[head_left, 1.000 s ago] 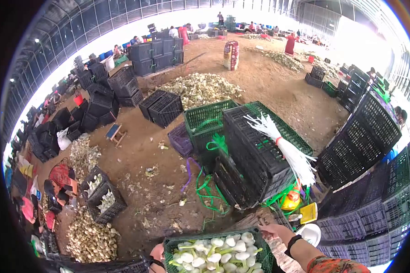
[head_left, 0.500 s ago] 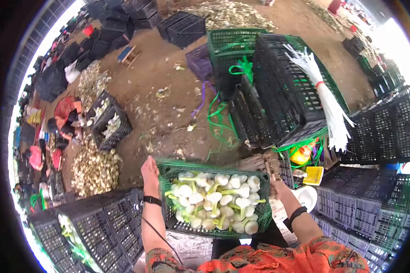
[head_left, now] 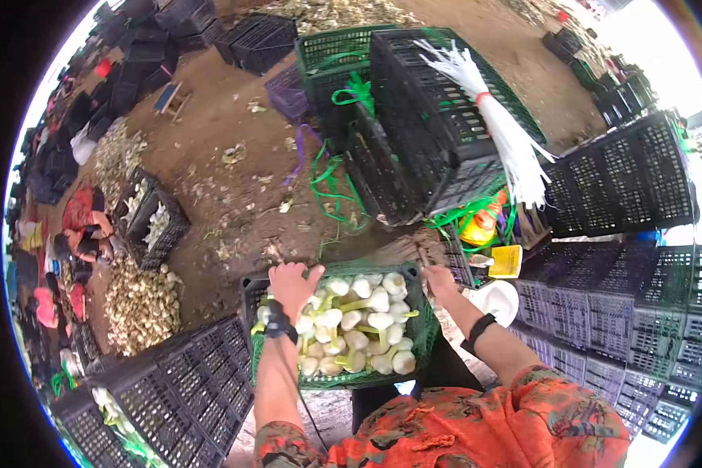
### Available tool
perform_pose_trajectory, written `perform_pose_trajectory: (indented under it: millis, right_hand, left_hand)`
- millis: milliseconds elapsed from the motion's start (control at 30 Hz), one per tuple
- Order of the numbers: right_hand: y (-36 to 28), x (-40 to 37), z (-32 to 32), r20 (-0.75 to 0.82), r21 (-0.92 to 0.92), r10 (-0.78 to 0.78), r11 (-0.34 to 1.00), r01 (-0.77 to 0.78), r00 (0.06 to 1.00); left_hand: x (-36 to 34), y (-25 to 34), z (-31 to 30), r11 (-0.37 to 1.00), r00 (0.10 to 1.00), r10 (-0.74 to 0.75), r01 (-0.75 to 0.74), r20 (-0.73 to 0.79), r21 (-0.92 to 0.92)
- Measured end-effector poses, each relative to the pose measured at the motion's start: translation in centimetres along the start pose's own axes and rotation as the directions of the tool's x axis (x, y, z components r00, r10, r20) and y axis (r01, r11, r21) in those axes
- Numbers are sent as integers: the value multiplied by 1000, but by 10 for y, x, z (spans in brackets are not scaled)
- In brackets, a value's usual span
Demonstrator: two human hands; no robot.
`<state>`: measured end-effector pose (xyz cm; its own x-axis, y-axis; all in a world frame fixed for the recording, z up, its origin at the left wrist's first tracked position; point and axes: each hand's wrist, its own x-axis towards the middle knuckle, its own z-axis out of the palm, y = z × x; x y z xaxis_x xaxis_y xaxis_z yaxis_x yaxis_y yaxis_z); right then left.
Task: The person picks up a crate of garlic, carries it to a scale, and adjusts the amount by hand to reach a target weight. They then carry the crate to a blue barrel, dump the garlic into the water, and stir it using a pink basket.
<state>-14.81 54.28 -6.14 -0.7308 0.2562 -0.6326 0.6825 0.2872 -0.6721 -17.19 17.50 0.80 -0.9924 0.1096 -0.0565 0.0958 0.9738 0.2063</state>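
A black plastic crate (head_left: 251, 300) lined with green mesh netting (head_left: 423, 331) stands in front of me. Whole garlic bulbs (head_left: 355, 339) with short cut stems fill it. Over the crate's far left corner, my left hand (head_left: 292, 285) is closed on the netting, its thumb pointing right; its fingertips are partly hidden. At the far right corner my right hand (head_left: 441, 282) is also closed on the mesh. Between the two hands the netting stretches along the far rim, blurred.
Stacked black crates (head_left: 444, 109) stand ahead, with a bundle of white strips (head_left: 499, 125) on top. More crates rise at right (head_left: 600, 296) and left (head_left: 179, 390). A white bowl (head_left: 498, 303) sits right. A person (head_left: 86, 226) works beside a garlic pile (head_left: 140, 308).
My left hand has moved from outside the crate's left side to over its far left corner. My right hand has shifted toward the far rim. The whole view has shifted slightly.
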Motion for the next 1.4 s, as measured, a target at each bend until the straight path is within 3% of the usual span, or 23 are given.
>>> perform_pose_trajectory:
  millis: [33,200,267,300,367,400,433,467,567,600,633,733,767,800,833,867,933,1000,1067,1200,1267,1300,1400]
  right_hand:
    - [2,12,1,106,163,192,964,-208,976]
    - [27,47,40,-83,500,68,866,-17,994]
    - [-52,-12,23,-252,337,-132,917,214,959]
    - [-75,-48,15,-296,144,-437,859,492,850]
    - [-61,-83,9,-14,-236,-781,609,757,624]
    - [-44,-105,11,237,-59,-761,609,791,604]
    - [-42,-132,15,323,-163,-850,383,910,415]
    - [-31,-150,18,441,-121,-813,366,923,380]
    - [22,-147,24,501,-176,-700,494,851,510]
    - [24,-144,19,482,-208,-643,575,791,595]
    - [15,-147,13,474,-250,-616,591,767,629]
    - [-43,-176,-21,571,-324,-481,612,722,665]
    - [-64,-187,-37,472,-304,-606,569,764,640]
    - [-69,-179,-44,270,-306,-733,549,778,624]
    - [-96,-184,-63,28,-257,-789,588,767,614]
    - [-111,-180,-71,-278,-49,-695,700,712,663]
    - [-144,-162,-98,-495,180,-402,820,543,770]
    - [-176,-149,-112,-384,566,-225,709,420,896]
    - [-209,-146,-112,-251,720,-118,640,267,961]
    - [-205,-117,-108,-218,820,-203,492,292,954]
    - [-177,-127,-106,-209,766,-232,565,307,950]
    - [-156,-134,-103,-204,765,-229,570,301,952]
    - [-119,-139,-100,-110,702,-139,689,176,984]
  left_hand:
    - [0,3,3,989,993,-103,108,58,-99]
    - [-23,-6,5,988,989,-105,116,103,-100]
    - [-35,-15,11,985,982,-123,138,143,-100]
    - [-41,-17,14,986,985,-102,119,142,-117]
    - [-44,-16,16,985,987,-76,96,141,-141]
    - [-44,-13,15,983,995,-51,64,80,-170]
    - [-43,-10,13,980,1000,-30,31,10,-198]
    - [-41,-9,17,979,1000,-19,19,1,-201]
    - [-17,3,15,869,935,20,159,355,-469]
    - [-27,12,9,672,969,139,58,203,-738]
    - [-29,33,-13,825,968,176,-46,179,-563]
    - [-39,17,15,917,956,281,-241,85,-316]
    - [-46,20,1,927,977,182,-133,110,-352]
    - [-48,8,8,881,983,184,-174,-19,-440]
    - [-50,13,-6,823,999,22,-2,29,-568]
    - [-58,16,-20,720,986,-131,168,107,-673]
    - [-76,27,-35,761,996,-67,89,59,-642]
    - [-112,34,-4,957,991,66,-30,117,-288]
    - [-139,30,18,944,940,234,-158,250,-291]
    - [-157,34,-6,863,948,238,-106,212,-495]
    - [-165,30,-12,766,985,-42,139,167,-628]
    - [-170,34,-31,705,994,-87,113,73,-700]
    - [-190,11,-41,860,948,-187,31,-258,-509]
